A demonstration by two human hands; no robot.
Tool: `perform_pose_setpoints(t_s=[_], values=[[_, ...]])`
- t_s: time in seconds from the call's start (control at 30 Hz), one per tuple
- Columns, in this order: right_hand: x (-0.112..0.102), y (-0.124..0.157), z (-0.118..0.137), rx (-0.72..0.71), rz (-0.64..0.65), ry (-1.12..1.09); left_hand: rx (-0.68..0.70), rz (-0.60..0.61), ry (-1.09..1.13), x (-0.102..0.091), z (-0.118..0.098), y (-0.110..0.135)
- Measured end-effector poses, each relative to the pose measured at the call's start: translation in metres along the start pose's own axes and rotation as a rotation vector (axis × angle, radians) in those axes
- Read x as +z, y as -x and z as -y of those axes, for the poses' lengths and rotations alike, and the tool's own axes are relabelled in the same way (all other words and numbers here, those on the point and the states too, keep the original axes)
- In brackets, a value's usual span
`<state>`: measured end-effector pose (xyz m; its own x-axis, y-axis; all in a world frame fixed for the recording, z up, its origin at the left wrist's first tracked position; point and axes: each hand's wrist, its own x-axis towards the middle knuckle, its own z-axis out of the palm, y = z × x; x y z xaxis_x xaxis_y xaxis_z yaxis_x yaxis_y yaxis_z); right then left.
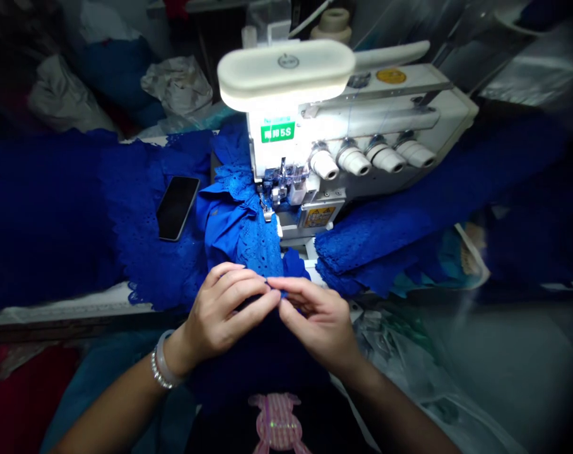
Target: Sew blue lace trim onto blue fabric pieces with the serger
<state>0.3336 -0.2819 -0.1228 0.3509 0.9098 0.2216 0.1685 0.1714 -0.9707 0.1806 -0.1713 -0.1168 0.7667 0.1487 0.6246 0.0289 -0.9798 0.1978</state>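
At the lower centre of the frame the left hand (224,312), a beaded bracelet (162,369) on its wrist, and the right hand (320,321) meet fingertip to fingertip. Both are pinched on the near edge of the blue eyelet fabric (255,233), the left thumb and forefinger closed from the left and the right ones from the right. How much cloth sits inside each pinch is hidden by the fingers. From that pinch the strip runs straight up the frame, long axis near vertical and leaning slightly right, until its far end lies under the presser foot (279,183) of the overlock machine (362,113). So the cloth lies directly ahead of both hands, and neither is clearly the nearer to the foot. Left of the strip a phone (177,207) lies face up on more blue cloth. To the right are folded blue eyelet pieces (385,227), then the four tension knobs (369,157).
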Motion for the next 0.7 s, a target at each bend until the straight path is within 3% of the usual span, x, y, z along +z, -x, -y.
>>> perform_pose_setpoints(t_s=[0.13, 0.27, 0.4, 0.53, 0.7], values=[[-0.005, -0.002, -0.003, -0.395, -0.024, 0.355, -0.038, 0.062, -0.085, 0.005, 0.022, -0.011], [-0.007, -0.001, -0.013, -0.623, -0.113, 0.661, -0.048, 0.139, -0.23, 0.005, 0.038, -0.022], [-0.008, -0.007, -0.026, -0.749, -0.034, 0.75, 0.056, 0.132, -0.218, -0.003, 0.043, -0.026], [-0.01, -0.031, -0.037, -0.823, -0.112, 0.824, 0.048, 0.137, -0.203, -0.009, 0.051, -0.029], [-0.015, -0.069, -0.04, -0.823, -0.132, 0.946, 0.004, 0.2, -0.163, -0.01, 0.079, -0.038]])
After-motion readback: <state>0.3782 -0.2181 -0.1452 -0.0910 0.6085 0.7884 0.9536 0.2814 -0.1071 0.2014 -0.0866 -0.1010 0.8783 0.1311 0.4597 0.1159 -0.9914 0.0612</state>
